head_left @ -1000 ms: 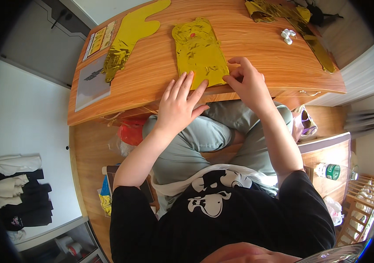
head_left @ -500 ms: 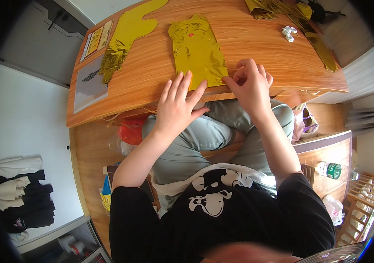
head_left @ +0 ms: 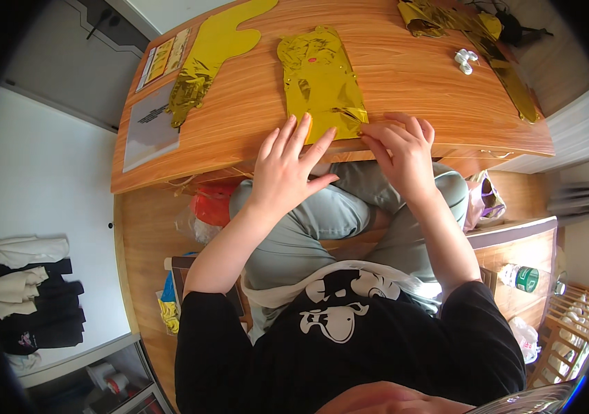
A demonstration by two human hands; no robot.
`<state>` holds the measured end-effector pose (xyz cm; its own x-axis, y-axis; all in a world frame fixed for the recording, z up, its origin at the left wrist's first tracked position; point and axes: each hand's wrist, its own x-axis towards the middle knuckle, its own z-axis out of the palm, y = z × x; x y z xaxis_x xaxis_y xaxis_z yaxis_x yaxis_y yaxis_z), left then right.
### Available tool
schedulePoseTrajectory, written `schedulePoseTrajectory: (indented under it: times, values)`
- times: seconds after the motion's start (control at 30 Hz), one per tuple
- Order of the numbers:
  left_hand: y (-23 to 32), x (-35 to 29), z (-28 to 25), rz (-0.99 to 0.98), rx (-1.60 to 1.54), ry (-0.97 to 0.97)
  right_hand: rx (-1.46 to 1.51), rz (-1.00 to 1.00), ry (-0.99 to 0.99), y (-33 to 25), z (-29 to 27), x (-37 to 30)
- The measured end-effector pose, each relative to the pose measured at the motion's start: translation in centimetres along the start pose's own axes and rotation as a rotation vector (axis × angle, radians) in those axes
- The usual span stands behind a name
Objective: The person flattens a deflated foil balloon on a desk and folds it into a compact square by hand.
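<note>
A flat gold foil balloon [head_left: 325, 90] lies lengthwise on the wooden desk, its lower end near the front edge. Wrinkles run across its top, where a small red spot shows, and creases gather at its lower right corner. My left hand [head_left: 284, 165] is open, fingers spread, with the fingertips resting on the balloon's lower left part. At the lower right corner, my right hand [head_left: 405, 152] pinches the foil edge between thumb and fingers.
Another flat gold foil piece [head_left: 222, 52] lies left of the balloon, partly over a printed sheet [head_left: 151, 141]. Farther right are white ribbon rolls [head_left: 465, 61] and crumpled gold foil [head_left: 474, 41]. The wooden desk [head_left: 232, 117] ends just before my knees.
The view has shifted slightly, so the desk sits a little farther right. My right hand's fingers have straightened somewhat at the corner, and the foil there is more creased. My left hand stays spread.
</note>
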<state>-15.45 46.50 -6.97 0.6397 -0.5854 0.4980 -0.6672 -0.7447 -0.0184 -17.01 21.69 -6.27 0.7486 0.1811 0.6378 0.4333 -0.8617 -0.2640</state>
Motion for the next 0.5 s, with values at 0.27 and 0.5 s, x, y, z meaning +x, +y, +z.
schedulePoseTrajectory:
  times: [0.27,0.5]
  values:
    - [-2.0,-0.8,-0.4,0.074,-0.193,0.111,-0.033,-0.163,0.085,1.4,-0.2,-2.1]
    - [-3.5,-1.6,0.8,0.208,-0.269,0.267,-0.058,-0.295,0.187,2.4,-0.4,-3.1]
